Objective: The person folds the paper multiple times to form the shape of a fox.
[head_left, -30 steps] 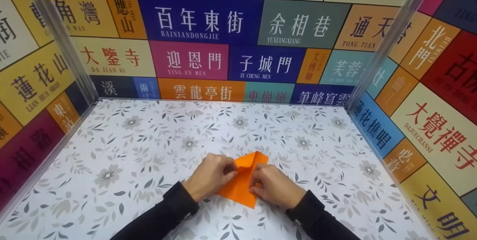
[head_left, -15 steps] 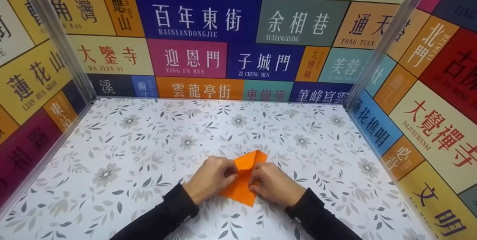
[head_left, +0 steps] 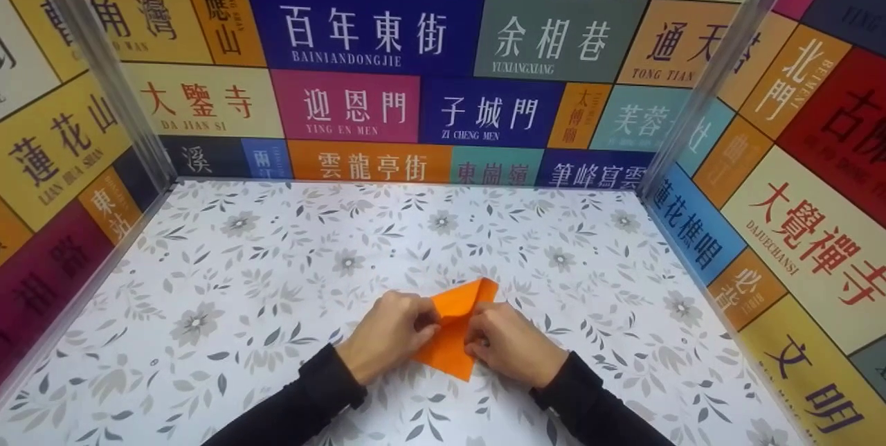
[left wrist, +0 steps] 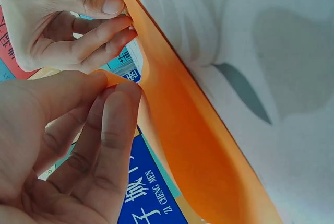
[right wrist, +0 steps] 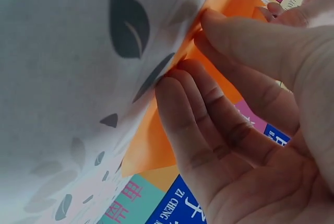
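Observation:
An orange sheet of paper (head_left: 450,356) lies on the patterned table in front of the body, its upper part folded over into a raised, curved flap. My left hand (head_left: 396,328) pinches the flap's edge between thumb and fingers; the left wrist view shows the paper (left wrist: 188,135) bowing away from that grip. At the sheet's right side, my right hand (head_left: 516,345) holds the folded edge, thumb and fingertips close together on it. In the right wrist view the fingertips (right wrist: 172,88) press low against the paper (right wrist: 148,148), right at the table surface.
A white tabletop (head_left: 291,238) printed with grey flowers and leaves spreads around the sheet. Colourful panels with Chinese place names form a back wall (head_left: 374,30) and side walls, with clear corner strips (head_left: 706,86) between them.
The paper's top fold has shifted slightly to the right and its lower left edge has drawn in a little. Both hands keep their places on the sheet; the head view has tilted slightly.

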A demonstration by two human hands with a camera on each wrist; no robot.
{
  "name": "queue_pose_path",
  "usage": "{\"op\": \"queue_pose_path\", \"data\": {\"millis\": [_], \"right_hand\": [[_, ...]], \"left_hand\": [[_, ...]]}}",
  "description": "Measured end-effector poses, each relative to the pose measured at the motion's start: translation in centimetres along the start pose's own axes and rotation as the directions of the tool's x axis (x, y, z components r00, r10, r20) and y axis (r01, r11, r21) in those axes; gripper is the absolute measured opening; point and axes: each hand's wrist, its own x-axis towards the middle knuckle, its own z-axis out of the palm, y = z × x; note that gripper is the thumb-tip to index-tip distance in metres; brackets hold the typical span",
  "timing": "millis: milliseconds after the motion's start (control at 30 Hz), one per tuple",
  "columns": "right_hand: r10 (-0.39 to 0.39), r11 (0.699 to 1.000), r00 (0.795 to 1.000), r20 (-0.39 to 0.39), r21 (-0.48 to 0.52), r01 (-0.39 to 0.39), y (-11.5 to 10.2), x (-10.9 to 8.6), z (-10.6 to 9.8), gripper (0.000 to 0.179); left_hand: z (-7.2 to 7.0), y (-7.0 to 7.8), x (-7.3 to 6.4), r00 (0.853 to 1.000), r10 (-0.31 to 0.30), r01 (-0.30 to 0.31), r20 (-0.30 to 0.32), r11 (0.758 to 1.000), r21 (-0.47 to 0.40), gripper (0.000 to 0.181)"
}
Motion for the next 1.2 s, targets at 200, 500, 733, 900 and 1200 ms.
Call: {"op": "queue_pose_path", "data": {"millis": [200,500,733,900,1200], "right_hand": [[0.030,1.000,1.000,-0.011,0.005,-0.030,-0.2,-0.2,0.2,0.012],[0.039,0.999,0.999,-0.018,-0.009,-0.039,-0.1,-0.3,0.2,0.010],[0.040,0.999,0.999,-0.011,0.006,-0.040,-0.1,-0.7,0.3,0.013],[0.029,0.999,0.998,-0.055,-0.032,-0.030,-0.2,-1.3,0.5,0.013],[0.014,0.996,0.994,-0.111,-0.089,-0.024,-0.3,-1.8,0.8,0.014]], "left_hand": [[-0.2,0.4,-0.3,1.000,0.003,-0.003,-0.019,1.000,-0.002,0.011],[0.0,1.0,-0.7,1.000,0.003,-0.003,-0.006,1.000,-0.007,0.011],[0.6,1.1,-1.2,1.000,0.002,-0.002,0.026,1.000,-0.022,0.012],[0.9,1.4,-1.4,0.998,-0.007,0.009,0.057,1.000,-0.027,0.010],[1.2,1.9,-1.5,0.997,-0.008,0.008,0.074,1.000,-0.001,0.009]]}}
